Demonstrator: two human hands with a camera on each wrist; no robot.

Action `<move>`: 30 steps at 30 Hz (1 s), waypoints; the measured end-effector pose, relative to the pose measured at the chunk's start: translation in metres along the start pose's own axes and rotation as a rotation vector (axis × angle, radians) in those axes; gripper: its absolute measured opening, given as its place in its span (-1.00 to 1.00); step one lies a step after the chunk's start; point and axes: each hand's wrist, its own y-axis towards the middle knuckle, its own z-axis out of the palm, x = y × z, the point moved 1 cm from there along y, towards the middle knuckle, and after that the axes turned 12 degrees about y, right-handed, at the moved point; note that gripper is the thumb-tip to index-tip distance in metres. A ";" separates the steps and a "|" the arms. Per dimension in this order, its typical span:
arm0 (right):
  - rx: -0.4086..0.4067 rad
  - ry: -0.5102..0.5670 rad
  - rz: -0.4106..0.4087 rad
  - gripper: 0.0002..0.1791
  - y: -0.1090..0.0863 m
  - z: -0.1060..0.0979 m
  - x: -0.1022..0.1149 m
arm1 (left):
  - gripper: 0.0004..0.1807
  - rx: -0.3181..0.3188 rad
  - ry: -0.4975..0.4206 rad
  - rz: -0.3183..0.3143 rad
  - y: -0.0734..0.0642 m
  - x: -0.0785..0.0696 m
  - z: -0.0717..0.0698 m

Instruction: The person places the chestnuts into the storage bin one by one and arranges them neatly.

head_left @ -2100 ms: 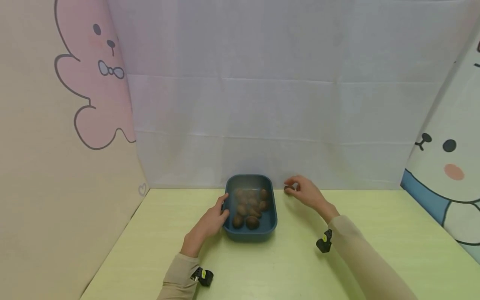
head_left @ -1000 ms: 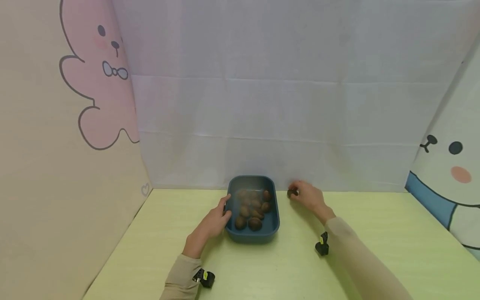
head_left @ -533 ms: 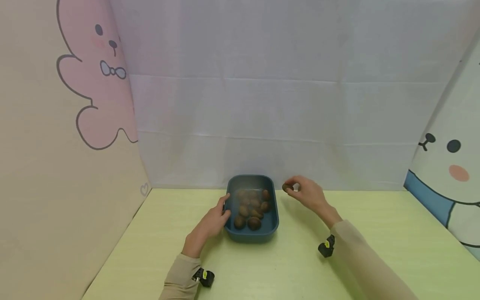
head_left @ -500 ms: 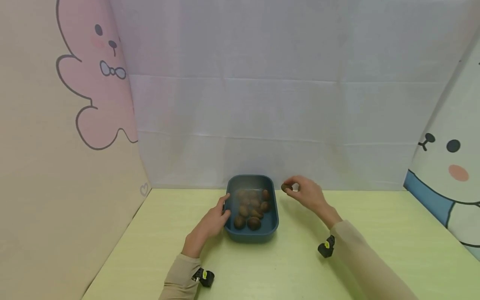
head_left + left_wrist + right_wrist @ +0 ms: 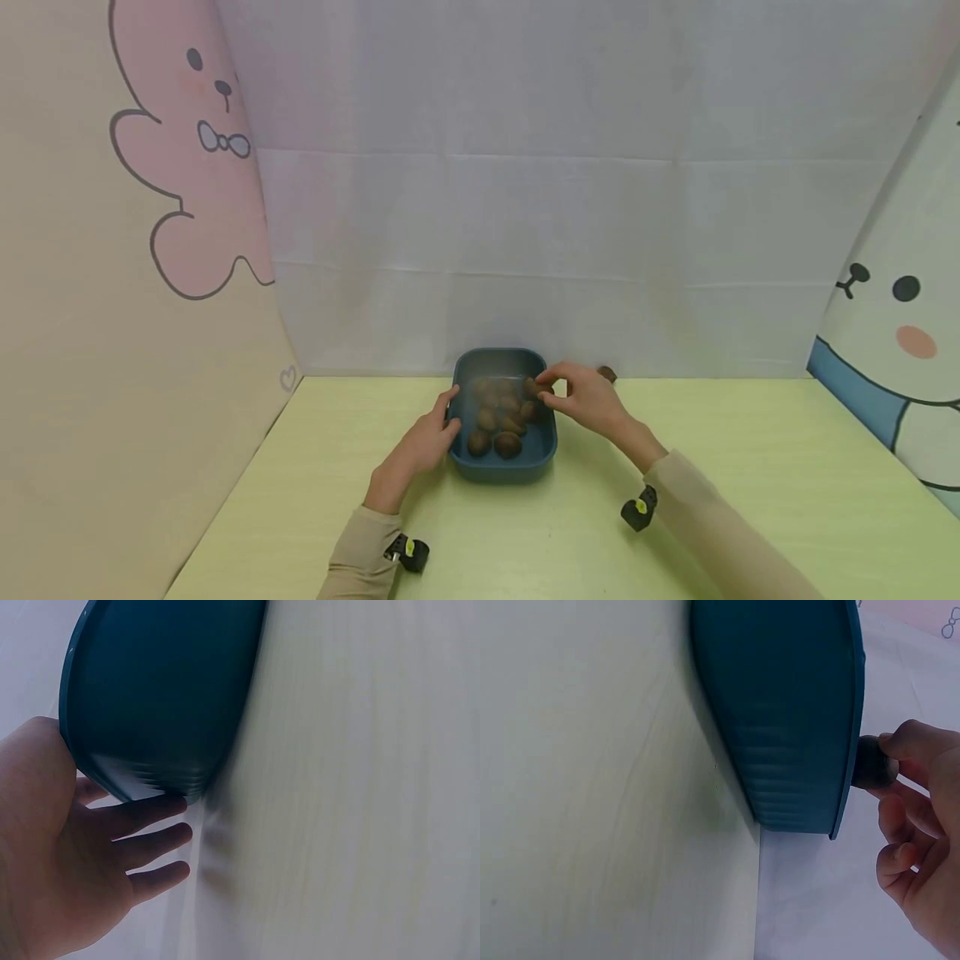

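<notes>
In the head view, a blue plastic tub [image 5: 502, 472] stands on the table, holding several dark brown, rounded lumps [image 5: 507, 445] whose exact kind I cannot tell. My left hand [image 5: 417, 446] grips the tub's left rim; in the left wrist view its thumb goes over the edge while other fingers [image 5: 154, 847] spread along the outer wall. Over the tub's right rim, my right hand [image 5: 592, 402] pinches one dark brown rounded lump [image 5: 874, 762] between thumb and fingertips. Another brown lump [image 5: 606, 373] lies beyond the right hand, at the table's back edge.
The pale yellow-green table [image 5: 337, 467] meets a white cloth backdrop [image 5: 480, 208] just behind the tub. Walls with cartoon animals rise at the left and right [image 5: 885, 350]. A small black camera [image 5: 639, 510] hangs under each sleeve.
From the back of the table, right of the tub, my right hand has picked up a brown lump and moved left with it to the tub's rim. The left hand stays on the rim.
</notes>
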 end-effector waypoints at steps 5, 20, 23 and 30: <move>0.021 -0.018 -0.027 -0.79 -0.001 0.008 0.001 | -0.35 0.001 0.008 -0.003 0.001 0.001 0.000; 0.156 -0.059 0.022 -0.83 -0.003 0.017 -0.003 | -0.34 0.011 -0.012 -0.014 0.000 -0.001 0.000; 0.138 -0.060 0.014 -0.85 -0.002 0.015 -0.001 | -0.34 0.009 -0.013 -0.011 -0.001 -0.001 0.000; 0.091 -0.048 0.010 -0.84 -0.001 0.003 0.002 | -0.35 0.004 -0.015 -0.002 0.000 0.000 0.000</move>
